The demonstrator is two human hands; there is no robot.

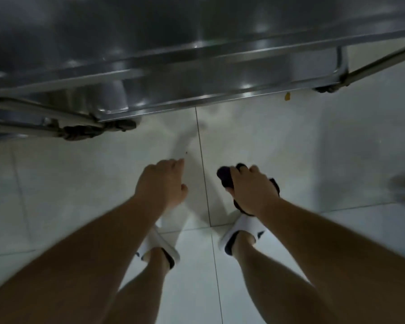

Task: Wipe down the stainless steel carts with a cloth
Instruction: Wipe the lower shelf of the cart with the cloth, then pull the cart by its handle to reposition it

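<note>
Right hand (251, 191): we grip a dark cloth (225, 177), fingers curled round it.
Left hand (163, 183): we hold nothing, fingers loosely bent.
Cart (197, 73): stainless steel, ahead of both our hands, apart from the cloth.
Floor (290, 148): pale tiles below us.

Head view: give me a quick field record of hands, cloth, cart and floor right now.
left hand: left hand holds nothing, fingers loosely curled, above the floor
right hand: right hand grips the dark crumpled cloth
cloth contact: not touching the cart
cart: stainless steel cart ahead of both hands, dark caster wheel at its near left corner
floor: pale tiled floor, small yellow scrap by the cart edge
footwear: white slide sandals
</note>
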